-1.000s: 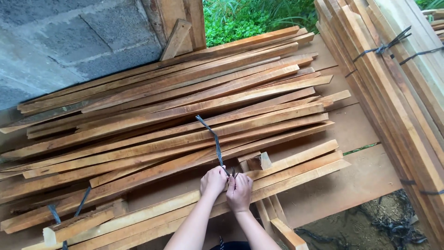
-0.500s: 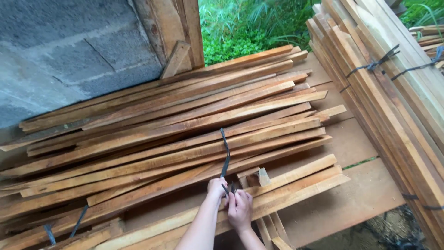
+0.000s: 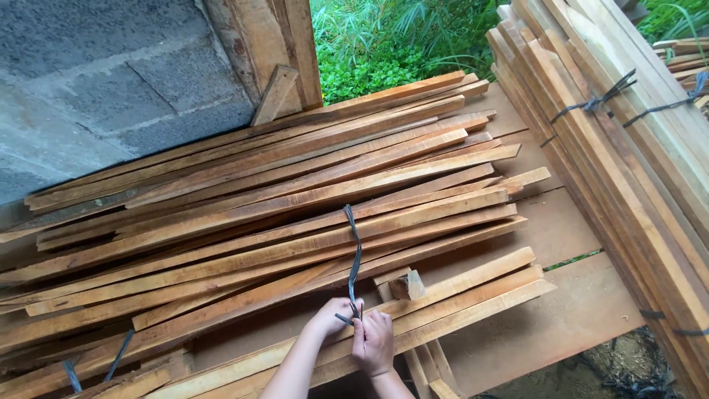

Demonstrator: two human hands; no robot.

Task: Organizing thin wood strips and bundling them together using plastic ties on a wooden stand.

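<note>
A dark plastic strap [image 3: 354,255] stands up over a low bundle of long wooden slats [image 3: 458,288]. Both my hands hold its lower end. My left hand [image 3: 331,316] pinches the strap from the left, and my right hand [image 3: 374,341] grips it just to the right, the two touching. The strap's free end curls up over the big pile of reddish slats [image 3: 258,199] behind. A small wood offcut [image 3: 402,284] lies just beyond my hands.
A grey block wall [image 3: 96,81] and a wooden post [image 3: 277,44] stand at the back left. Tied bundles of pale planks [image 3: 613,148] lean on the right, bound with dark straps. Another strap [image 3: 118,355] wraps slats at lower left. Greenery shows beyond.
My hands have shifted slightly down and left along the bundle. The strap's free end has swung from leaning left to standing nearly upright over the pile.
</note>
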